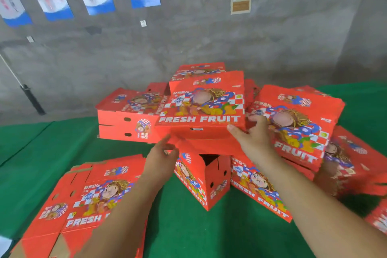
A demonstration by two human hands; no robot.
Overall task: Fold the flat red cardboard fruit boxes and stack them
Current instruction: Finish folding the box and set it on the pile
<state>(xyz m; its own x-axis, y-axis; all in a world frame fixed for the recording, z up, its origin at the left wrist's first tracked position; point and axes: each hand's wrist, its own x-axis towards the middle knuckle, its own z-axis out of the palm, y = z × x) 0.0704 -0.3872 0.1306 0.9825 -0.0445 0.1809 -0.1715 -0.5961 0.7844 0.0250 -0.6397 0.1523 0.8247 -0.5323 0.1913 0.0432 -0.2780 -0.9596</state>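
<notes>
On the far left, near me, lies the pile of flat boxes (88,197): thin red printed cardboard w/ small oval holes and brown raw edges. How many sheets are in it I cannot count. It rests on the green cloth (41,153), a soft matt fabric that covers the table.

Behind it, the left stack (125,119) is 2 folded boxes, one on top of the other, rectangular, each w/ one dark oval hole on the side facing me.

My left hand (161,157) is under the front left corner of the folded box (205,107) I hold up. The fingers curl at the lower flap, but if they really pinch it I cannot tell. This box is glossy red w/ a checker pattern and "FRESH FRUIT" in white letters.

Below it stands 1 open box (207,182), top flaps not closed, 2 holes on its end.

My right hand (254,134) holds the front right corner of the lifted box, thumb on top and fingers along the front edge.

On the right the right pile (297,123) of more red boxes leans, approx. 3 visible, edges blurred.
</notes>
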